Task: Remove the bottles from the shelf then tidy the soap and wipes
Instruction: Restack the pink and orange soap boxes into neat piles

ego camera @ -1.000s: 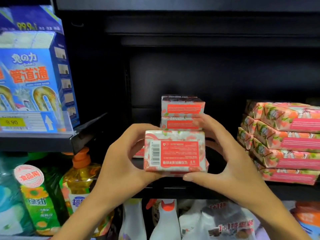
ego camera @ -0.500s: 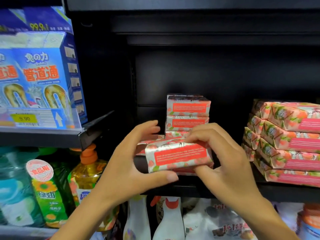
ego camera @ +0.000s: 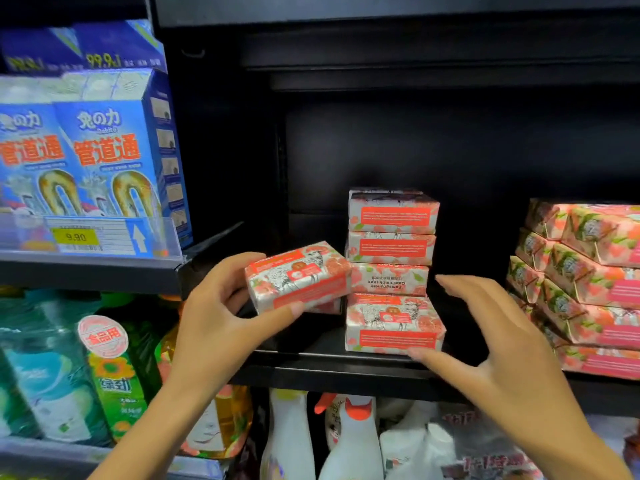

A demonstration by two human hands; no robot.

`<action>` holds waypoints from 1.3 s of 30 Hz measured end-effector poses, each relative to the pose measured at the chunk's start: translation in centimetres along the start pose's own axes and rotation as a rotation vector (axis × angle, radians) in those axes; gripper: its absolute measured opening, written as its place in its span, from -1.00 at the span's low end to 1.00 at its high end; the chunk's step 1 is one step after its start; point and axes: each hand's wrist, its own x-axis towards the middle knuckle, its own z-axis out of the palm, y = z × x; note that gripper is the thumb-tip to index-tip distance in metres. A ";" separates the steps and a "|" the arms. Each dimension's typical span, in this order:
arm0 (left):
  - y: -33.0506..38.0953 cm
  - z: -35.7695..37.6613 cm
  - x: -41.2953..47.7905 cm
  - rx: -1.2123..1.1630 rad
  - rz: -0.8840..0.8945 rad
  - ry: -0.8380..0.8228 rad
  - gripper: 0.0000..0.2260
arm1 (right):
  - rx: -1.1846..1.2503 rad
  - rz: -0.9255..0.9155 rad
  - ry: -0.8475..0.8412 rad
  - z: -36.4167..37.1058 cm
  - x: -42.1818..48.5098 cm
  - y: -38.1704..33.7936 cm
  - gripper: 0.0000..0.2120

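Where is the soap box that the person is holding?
In the head view, the soap box is left of centre, tilted in the left hand, just left of the soap stack and above the dark shelf.

Brightness: you see the package fronts well lit, but the shelf back [ego camera: 450,150] is almost black.
Light source: it reaches the front faces only; the deep part is in shadow.
Blur: your right hand [ego camera: 498,344] looks smeared, and the lower bottles [ego camera: 346,441] are soft.
Distortion: the blue boxes [ego camera: 104,150] lean at your left edge.
Glare: none that you can notice.
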 end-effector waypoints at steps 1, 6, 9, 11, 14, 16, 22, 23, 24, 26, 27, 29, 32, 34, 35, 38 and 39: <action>-0.2 0.1 0.1 0.021 -0.008 0.010 -0.44 | -0.027 0.087 -0.060 -0.2 -0.3 0.3 -0.10; -1.2 0.5 1.5 0.165 -0.044 -0.081 -0.43 | -0.378 0.269 -0.388 -0.4 -1.1 1.0 0.33; -2.1 0.4 2.6 0.178 -0.126 -0.134 -0.38 | -0.455 0.237 -0.372 -0.2 -1.3 1.3 0.30; -2.5 0.3 3.0 0.179 -0.170 -0.172 -0.36 | -0.433 0.221 -0.334 -0.1 -1.5 1.4 0.26; -2.9 0.5 3.1 0.298 -0.147 -0.165 -0.32 | -0.430 0.198 -0.282 0.1 -1.6 1.6 0.20; -2.7 0.7 2.9 0.385 -0.093 -0.075 -0.38 | -0.433 0.191 -0.254 0.2 -1.7 1.7 0.18; -2.3 1.6 2.7 0.684 0.212 0.009 -0.66 | -0.425 0.233 -0.265 0.4 -1.9 1.4 -0.20; -2.3 1.7 2.8 0.705 0.211 0.007 -0.66 | -0.413 0.242 -0.266 0.5 -2.0 1.3 -0.20; -2.3 1.9 2.9 0.717 0.204 0.006 -0.66 | -0.412 0.219 -0.247 0.6 -2.1 1.3 -0.20; -2.2 2.1 3.2 0.729 0.183 -0.003 -0.66 | -0.408 0.206 -0.203 0.7 -2.1 1.4 -0.12; -2.1 2.2 3.3 0.728 0.170 -0.010 -0.65 | -0.418 0.207 -0.164 0.8 -2.0 1.6 -0.06; -2.2 2.2 3.2 0.719 0.146 -0.023 -0.62 | -0.396 0.204 -0.180 0.6 -2.1 1.7 0.03; -1.9 2.0 2.0 0.693 0.185 0.006 -0.62 | -0.204 0.217 -0.134 -0.1 -1.6 1.1 -0.06; -1.3 2.0 0.6 0.623 0.249 0.028 -0.72 | -0.106 0.141 -0.094 -0.3 -1.0 0.6 -0.22; -1.2 2.2 -0.1 0.592 0.266 0.019 -0.75 | -0.102 0.083 -0.096 -0.2 -0.7 0.7 -0.31; -1.2 2.8 -2.0 0.553 0.238 -0.079 -0.73 | -0.190 -0.072 -0.128 1.1 -0.1 1.1 -0.31; -1.3 3.0 -2.5 0.586 0.227 -0.110 -0.73 | -0.217 -0.107 -0.128 1.6 0.0 1.1 -0.31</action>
